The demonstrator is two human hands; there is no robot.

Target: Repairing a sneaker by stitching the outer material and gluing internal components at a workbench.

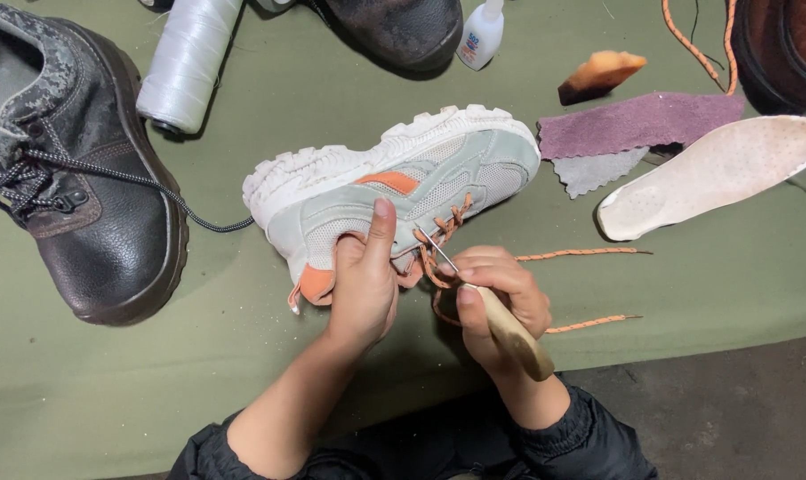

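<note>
A pale grey-green sneaker (421,173) with orange trim and a white lugged sole lies on its side on the green cloth (243,356). My left hand (364,283) grips its heel and collar, thumb pressed on the mesh side. My right hand (501,298) holds a wooden-handled awl (509,333); its thin metal tip points into the shoe's opening among the orange laces (438,236). Loose lace ends (589,255) trail right across the cloth.
A black leather boot (92,187) stands at left, its lace (198,218) running toward the sneaker. A white thread spool (185,62), glue bottle (481,34), wax block (598,76), purple fabric scrap (638,120), white insole (714,173) and dark shoes lie behind.
</note>
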